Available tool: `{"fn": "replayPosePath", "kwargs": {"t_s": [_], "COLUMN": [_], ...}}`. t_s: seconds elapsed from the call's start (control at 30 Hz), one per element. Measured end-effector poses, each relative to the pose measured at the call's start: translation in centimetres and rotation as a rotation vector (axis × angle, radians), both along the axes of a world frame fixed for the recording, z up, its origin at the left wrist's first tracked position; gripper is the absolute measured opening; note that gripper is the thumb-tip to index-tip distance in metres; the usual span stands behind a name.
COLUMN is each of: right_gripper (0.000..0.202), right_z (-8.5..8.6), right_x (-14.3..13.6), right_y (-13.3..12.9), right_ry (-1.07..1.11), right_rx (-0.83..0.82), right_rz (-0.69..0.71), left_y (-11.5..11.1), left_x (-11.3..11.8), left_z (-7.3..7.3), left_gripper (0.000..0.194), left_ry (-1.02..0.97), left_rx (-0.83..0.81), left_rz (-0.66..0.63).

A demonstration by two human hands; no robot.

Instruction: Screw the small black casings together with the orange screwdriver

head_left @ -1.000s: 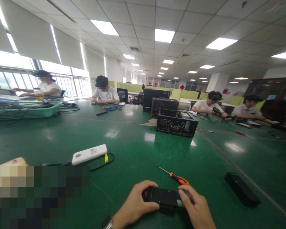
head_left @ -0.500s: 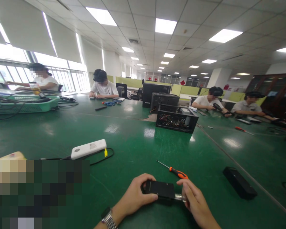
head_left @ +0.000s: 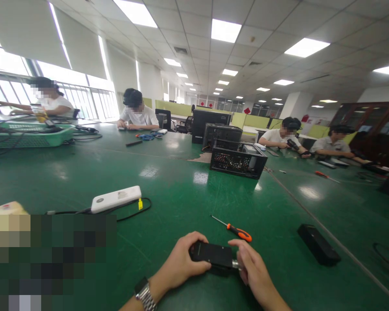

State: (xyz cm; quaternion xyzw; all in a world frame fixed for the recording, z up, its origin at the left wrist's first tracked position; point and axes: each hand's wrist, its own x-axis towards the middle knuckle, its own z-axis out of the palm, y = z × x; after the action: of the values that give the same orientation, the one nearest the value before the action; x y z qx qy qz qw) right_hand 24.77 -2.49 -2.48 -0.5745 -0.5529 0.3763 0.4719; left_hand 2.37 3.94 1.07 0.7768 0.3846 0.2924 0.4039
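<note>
A small black box-shaped device is held low over the green table, near the bottom centre. My left hand wraps round its left end, thumb along the front edge. At its right end a short silvery part sticks out, and the fingers of my right hand are closed on it. How much of this part lies inside the device cannot be made out. An orange and black screwdriver lies just beyond my hands, its shaft towards the back left.
On the green table lie a white power bank with a black cable and a black case. Computer cases stand farther back. A green basket holds cables at the left. Several people sit around the table.
The silvery part shows less beyond the device's end, and my right hand is closer to the device. The whole view has shifted slightly.
</note>
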Motion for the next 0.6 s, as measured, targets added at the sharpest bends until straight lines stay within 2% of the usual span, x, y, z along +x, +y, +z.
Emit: {"fn": "replayPosePath", "kwargs": {"t_s": [0.07,0.2,0.4,0.6], "right_gripper": [0.058,0.053,0.046,0.044], "right_z": [-0.5,-0.5,1.1,0.6], "right_x": [-0.2,-0.3,0.1,0.3], "right_y": [0.0,-0.3,-0.8,-1.2], "right_ry": [0.073,-0.028,-0.281,-0.518], "right_rx": [-0.023,0.064,0.099,0.108], "right_rz": [-0.045,-0.103,-0.014,0.026], "left_y": [0.0,-0.1,-0.2,-0.3], "left_x": [0.0,0.0,0.1,0.3], "left_z": [0.1,0.1,0.1,0.2], "left_gripper": [0.031,0.034,0.033,0.031], "left_ry": [0.012,0.022,0.019,0.003], "left_rx": [-0.014,-0.022,-0.008,-0.023], "left_rz": [0.005,0.024,0.034,0.041]}}
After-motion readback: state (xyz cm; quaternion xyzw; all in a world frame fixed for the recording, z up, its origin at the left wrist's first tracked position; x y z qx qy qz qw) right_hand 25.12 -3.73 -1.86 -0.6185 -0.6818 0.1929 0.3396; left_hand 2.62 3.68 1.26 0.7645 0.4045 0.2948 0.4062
